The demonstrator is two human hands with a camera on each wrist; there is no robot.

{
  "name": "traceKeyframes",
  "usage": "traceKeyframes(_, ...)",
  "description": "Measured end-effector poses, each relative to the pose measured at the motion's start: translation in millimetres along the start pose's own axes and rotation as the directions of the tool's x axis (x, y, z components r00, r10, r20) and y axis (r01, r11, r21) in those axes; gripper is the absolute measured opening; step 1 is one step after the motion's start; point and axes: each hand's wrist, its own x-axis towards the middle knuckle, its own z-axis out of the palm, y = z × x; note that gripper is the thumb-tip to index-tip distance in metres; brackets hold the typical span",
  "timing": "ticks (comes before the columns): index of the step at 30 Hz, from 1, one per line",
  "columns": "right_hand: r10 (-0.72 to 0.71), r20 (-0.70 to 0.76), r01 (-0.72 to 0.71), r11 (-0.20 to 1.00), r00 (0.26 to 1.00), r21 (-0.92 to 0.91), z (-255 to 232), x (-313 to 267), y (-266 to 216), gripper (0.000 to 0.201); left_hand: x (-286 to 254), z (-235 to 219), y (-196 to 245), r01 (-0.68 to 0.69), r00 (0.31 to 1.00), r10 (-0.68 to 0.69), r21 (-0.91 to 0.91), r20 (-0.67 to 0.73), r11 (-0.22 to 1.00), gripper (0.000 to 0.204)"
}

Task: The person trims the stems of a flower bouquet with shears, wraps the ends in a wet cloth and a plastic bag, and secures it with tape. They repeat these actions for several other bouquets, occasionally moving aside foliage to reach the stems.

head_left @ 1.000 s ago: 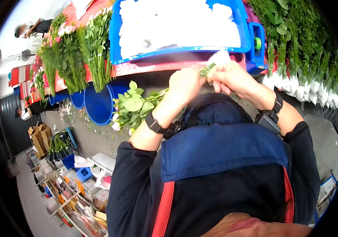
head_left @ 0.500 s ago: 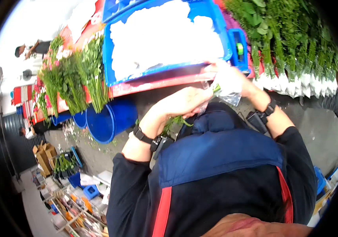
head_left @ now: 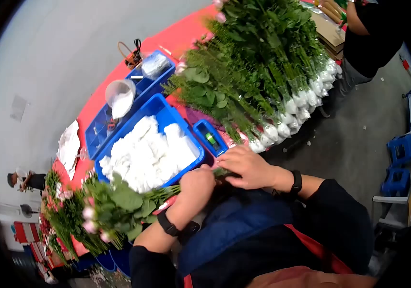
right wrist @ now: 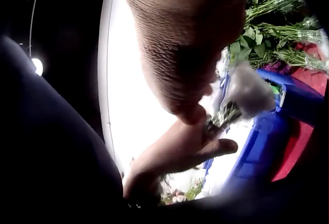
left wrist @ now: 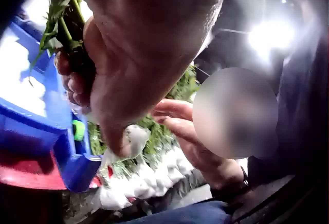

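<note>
In the head view my left hand (head_left: pixel 197 188) grips the stems of a bunch with pink roses (head_left: pixel 89 213), blooms to the left. Its fingers curl round green stems (left wrist: pixel 66 28) in the left wrist view, thumb against a white bag (left wrist: pixel 136 137) at the stem ends. My right hand (head_left: pixel 249 168) is beside the stem ends; its fingers look fairly straight in the left wrist view (left wrist: pixel 187 129). In the right wrist view the clear-wrapped white end (right wrist: pixel 251 91) sticks out past both hands; part of the right fingers is hidden.
A blue tub (head_left: pixel 167 113) of white material (head_left: pixel 140 153) stands on the red table (head_left: pixel 88 115), beside a divided blue tray (head_left: pixel 101 117) with a tilted cup (head_left: pixel 120 98). Rows of wrapped bunches (head_left: pixel 263 62) lie beyond it. Another person (head_left: pixel 378 33) stands at upper right.
The view has swung toward the wrapped rows. The rose bunch has come up from below the table edge to beside the tub, still in my left hand; my right hand stays near its stem ends.
</note>
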Motion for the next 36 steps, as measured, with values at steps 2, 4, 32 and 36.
traceKeyframes(2,0.166,0.172,-0.164,0.986,0.971,-0.025,5,-12,6,0.03,25,-8,28,-0.149,0.987,0.154,0.115,-0.042,0.982,0.007)
traceKeyframes(4,0.301,0.182,-0.303,0.953,0.936,-0.018,5,-29,24,0.022,50,-42,64,-0.143,0.987,0.12,0.228,0.11,0.963,0.011)
traceKeyframes(32,0.525,-0.157,-0.318,0.231,0.836,-0.92,-335,-215,440,0.036,-180,82,-77,0.545,0.807,-0.588,-0.307,-0.063,0.78,0.06)
traceKeyframes(36,0.353,-0.635,-0.711,0.152,0.687,-0.686,-292,-123,339,0.05,-250,119,-128,0.713,0.566,-0.81,-0.402,-0.155,0.575,0.03)
